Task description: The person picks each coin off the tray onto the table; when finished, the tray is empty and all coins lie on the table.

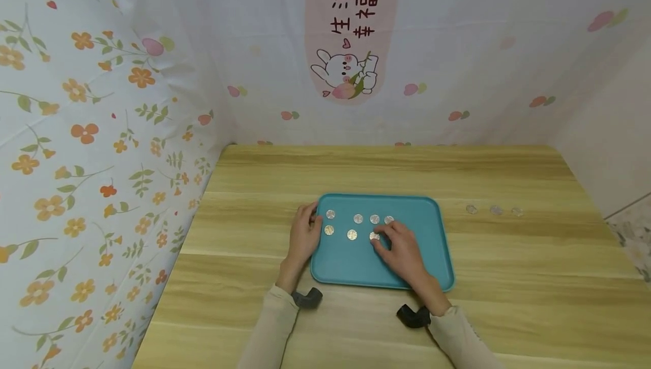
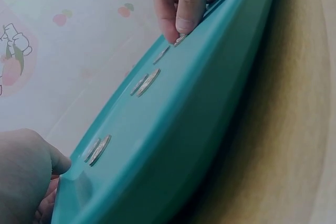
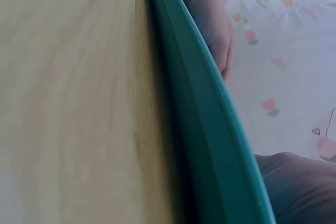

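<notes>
A shallow blue-green tray (image 1: pixel 346 270) lies on the wooden table, with several shiny round coins in two rough rows on its floor. At its left end my left hand (image 1: pixel 305 233) grips the rim; the left wrist view has the thumb (image 2: pixel 60 161) on the rim and fingers below it. My right hand (image 1: pixel 403 250) reaches over the tray and pinches a coin (image 1: pixel 374 237) at the right of the nearer row, thumb and index finger at its edges. Just beyond these fingers is another coin (image 1: pixel 389 220). In the right wrist view the tray wall hides the coins.
Three more coins (image 1: pixel 496 209) lie in a line on the table (image 1: pixel 508 278), right of the tray. Black curved pieces (image 1: pixel 307 299) sit at both wrists. A printed cloth (image 1: pixel 264 64) hangs behind the table, and a flowered one on the left.
</notes>
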A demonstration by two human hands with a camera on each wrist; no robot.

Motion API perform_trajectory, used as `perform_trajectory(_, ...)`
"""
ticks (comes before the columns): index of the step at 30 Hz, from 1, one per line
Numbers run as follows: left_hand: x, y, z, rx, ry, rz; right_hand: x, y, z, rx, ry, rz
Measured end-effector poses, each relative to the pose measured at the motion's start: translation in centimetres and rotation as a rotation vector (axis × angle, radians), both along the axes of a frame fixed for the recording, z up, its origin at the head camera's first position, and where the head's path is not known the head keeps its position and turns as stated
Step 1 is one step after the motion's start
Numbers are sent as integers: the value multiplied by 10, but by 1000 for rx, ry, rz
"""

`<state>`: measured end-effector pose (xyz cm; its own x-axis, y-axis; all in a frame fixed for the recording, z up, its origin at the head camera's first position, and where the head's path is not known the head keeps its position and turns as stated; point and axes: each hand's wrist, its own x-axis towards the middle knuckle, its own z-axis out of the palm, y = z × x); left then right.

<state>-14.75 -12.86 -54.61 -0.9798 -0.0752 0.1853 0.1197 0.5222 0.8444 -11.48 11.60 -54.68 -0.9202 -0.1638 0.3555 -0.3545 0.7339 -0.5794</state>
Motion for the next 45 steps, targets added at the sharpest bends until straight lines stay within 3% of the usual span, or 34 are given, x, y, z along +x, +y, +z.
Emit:
perform_trajectory(8,1,-1,-1,-1,-5,3,-3,-4,3,3,-83,-19)
perform_trajectory(17,2,-2,-2,-8,-4,2,0,-3,1,-5,-110,-14)
perform_trajectory(32,2,-1,-2,-17,20,2,0,9,16,53,-284,94)
perform_trajectory(41,2,-1,-1,-22,41,3,-2,18,6,-104,-209,144)
perform_trajectory(45,2,0,-2,-18,56,7,-3,19,5,-104,-173,149)
